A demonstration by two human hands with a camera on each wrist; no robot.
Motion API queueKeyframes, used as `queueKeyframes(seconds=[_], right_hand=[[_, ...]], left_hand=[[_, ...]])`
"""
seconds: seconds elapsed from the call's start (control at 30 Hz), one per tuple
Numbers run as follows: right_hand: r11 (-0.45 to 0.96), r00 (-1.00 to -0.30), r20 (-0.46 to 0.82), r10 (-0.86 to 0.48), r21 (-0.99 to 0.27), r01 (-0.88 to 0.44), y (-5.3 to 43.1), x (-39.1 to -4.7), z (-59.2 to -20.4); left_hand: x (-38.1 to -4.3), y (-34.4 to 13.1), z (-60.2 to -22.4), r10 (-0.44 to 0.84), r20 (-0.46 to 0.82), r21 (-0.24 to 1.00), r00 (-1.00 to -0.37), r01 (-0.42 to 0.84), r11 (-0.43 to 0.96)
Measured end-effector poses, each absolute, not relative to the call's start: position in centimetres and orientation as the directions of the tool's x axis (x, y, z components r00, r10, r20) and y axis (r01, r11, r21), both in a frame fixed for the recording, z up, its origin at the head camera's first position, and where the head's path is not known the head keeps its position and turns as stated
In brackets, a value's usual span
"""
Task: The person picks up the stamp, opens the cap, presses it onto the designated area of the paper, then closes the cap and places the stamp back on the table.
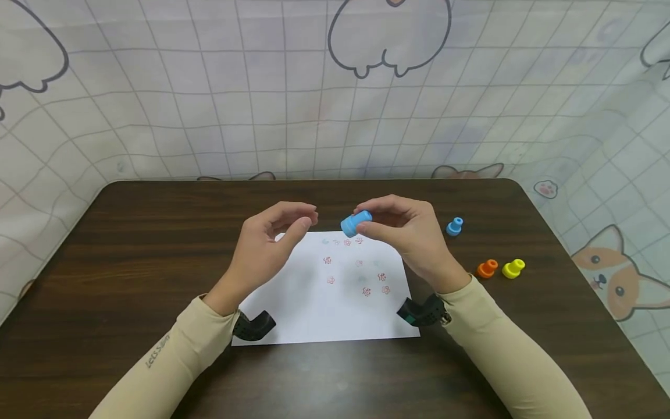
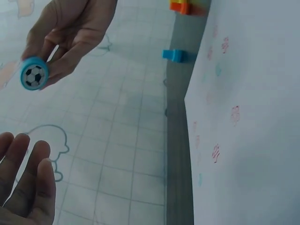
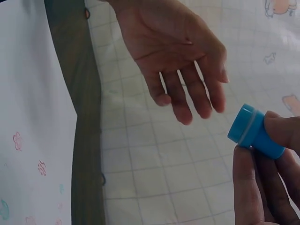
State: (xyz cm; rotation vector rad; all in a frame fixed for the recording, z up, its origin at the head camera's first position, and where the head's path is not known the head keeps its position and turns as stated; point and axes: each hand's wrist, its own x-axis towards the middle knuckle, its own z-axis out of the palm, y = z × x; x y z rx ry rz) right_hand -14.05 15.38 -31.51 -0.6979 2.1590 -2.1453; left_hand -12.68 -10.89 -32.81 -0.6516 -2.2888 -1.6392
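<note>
My right hand [image 1: 413, 238] pinches a blue toy stamp [image 1: 356, 223] between thumb and fingers, raised over the back edge of a white sheet of paper [image 1: 303, 317]. A football picture [image 2: 34, 77] on the stamp's wide end shows in the left wrist view. In the right wrist view a pale seam runs round the stamp [image 3: 255, 131] near that end. My left hand [image 1: 267, 241] holds nothing. Its fingers are loosely bent, level with the stamp and a short way to its left. Small red and faint blue-green prints [image 1: 366, 291] mark the paper.
Right of the paper stand a second blue stamp [image 1: 454, 226], an orange stamp [image 1: 487, 268] and a yellow stamp [image 1: 513, 268]. All are on the dark wooden table [image 1: 131, 279]. A white gridded curtain [image 1: 262, 116] with cartoon animals hangs behind and beside the table.
</note>
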Motion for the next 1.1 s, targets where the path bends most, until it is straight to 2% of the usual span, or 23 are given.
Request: queueKeyframes(seconds=[0.37, 0.5, 0.73, 1.1], right_hand=[[-0.110, -0.905, 0.243, -0.348, -0.970, -0.218, 14.2, -13.9, -32.5], [-0.125, -0.909, 0.229, -0.348, -0.972, -0.197, 13.8, -13.8, -32.8], [-0.113, -0.915, 0.188, -0.356, -0.981, -0.157, 13.1, -13.3, -33.2], [-0.188, -0.924, 0.150, -0.352, -0.978, -0.088, 12.4, -12.9, -33.8]], left_hand=[[-12.0, -10.2, -33.9, 0.238, 0.441, 0.852, -0.866, 0.487, 0.194], [-12.0, -9.9, -34.4, 0.233, 0.442, 0.869, -0.866, 0.478, 0.127], [-11.7, -9.6, -34.7, 0.229, 0.431, 0.886, -0.873, 0.458, 0.078], [-11.4, -9.0, -35.3, 0.206, 0.487, 0.865, -0.849, 0.502, 0.025]])
